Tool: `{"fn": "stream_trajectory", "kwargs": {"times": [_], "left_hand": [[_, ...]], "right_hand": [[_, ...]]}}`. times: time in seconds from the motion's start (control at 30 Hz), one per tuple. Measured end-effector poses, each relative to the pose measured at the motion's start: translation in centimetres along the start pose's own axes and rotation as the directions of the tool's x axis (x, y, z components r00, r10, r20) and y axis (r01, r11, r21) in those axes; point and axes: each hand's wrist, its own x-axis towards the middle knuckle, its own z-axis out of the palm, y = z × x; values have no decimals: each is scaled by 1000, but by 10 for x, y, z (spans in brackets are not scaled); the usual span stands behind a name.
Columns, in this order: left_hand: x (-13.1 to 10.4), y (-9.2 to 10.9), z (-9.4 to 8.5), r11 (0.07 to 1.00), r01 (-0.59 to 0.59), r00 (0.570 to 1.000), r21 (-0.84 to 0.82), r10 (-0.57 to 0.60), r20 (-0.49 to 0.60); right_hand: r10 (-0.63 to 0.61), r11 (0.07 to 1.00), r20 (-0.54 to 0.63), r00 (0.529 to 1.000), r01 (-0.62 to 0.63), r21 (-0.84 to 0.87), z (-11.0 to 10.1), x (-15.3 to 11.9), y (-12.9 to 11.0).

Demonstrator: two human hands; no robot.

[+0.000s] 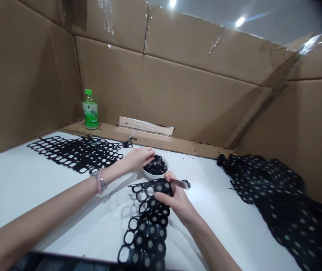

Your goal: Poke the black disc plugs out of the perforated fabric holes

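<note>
My left hand [142, 157], with a bracelet at the wrist, reaches over the left rim of a white bowl [151, 175]. Its fingertips are pinched together beside the small black pieces [158, 165] heaped inside; whether one is between them is hidden. My right hand [176, 197] grips the top of a black mesh sheet [152, 228] of ring-shaped cells between thumb and fingers. Many of its cells hold dark discs with pale centres, while those along the left edge are open. A flat metallic tool [180, 183] also sticks out of my right hand, with a black ring near its tip.
Another black mesh sheet [76, 152] with open cells lies at the left. A dark pile of dotted mesh [279, 203] covers the right side. A green bottle [91, 113] stands at the back left, and cardboard walls [189, 101] enclose the white table [211, 218].
</note>
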Motion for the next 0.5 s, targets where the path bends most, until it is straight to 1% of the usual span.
{"fn": "stream_trajectory", "kwargs": {"times": [0.03,0.1,0.17,0.2,0.23,0.27,0.33,0.37,0.4,0.47,0.5], "left_hand": [[0,-2,2,1000,-6,1000,-18,6,3],[-4,-3,-3,998,3,1000,-59,-4,-17],[-14,3,-15,995,28,998,-101,-34,-56],[-20,8,-22,989,22,998,-145,-31,-63],[-26,15,-28,978,-9,999,-207,-1,-46],[-32,22,-34,958,-53,999,-283,53,-5],[-43,35,-41,892,-111,979,-438,173,105],[-48,39,-41,864,-101,966,-493,203,157],[-52,42,-40,848,-65,959,-526,199,202],[-57,43,-35,805,47,961,-592,125,247],[-59,42,-32,765,99,966,-637,79,245]], "right_hand": [[1,1000,-12,1000,-1,4,0,0,0],[-2,1000,-31,1000,2,21,-1,1,1],[-3,999,-32,999,5,55,-1,2,1],[-4,997,-31,1000,6,71,-1,2,2],[-5,996,-31,1000,7,85,-1,3,2],[-9,996,-32,999,12,92,-1,3,3],[-24,995,-33,999,27,94,-1,4,4],[-27,995,-28,999,29,94,-1,4,4],[-26,995,-18,999,28,97,-1,4,4],[-12,994,3,1000,12,108,-1,4,4],[-3,993,9,1000,1,114,0,3,4]]}}
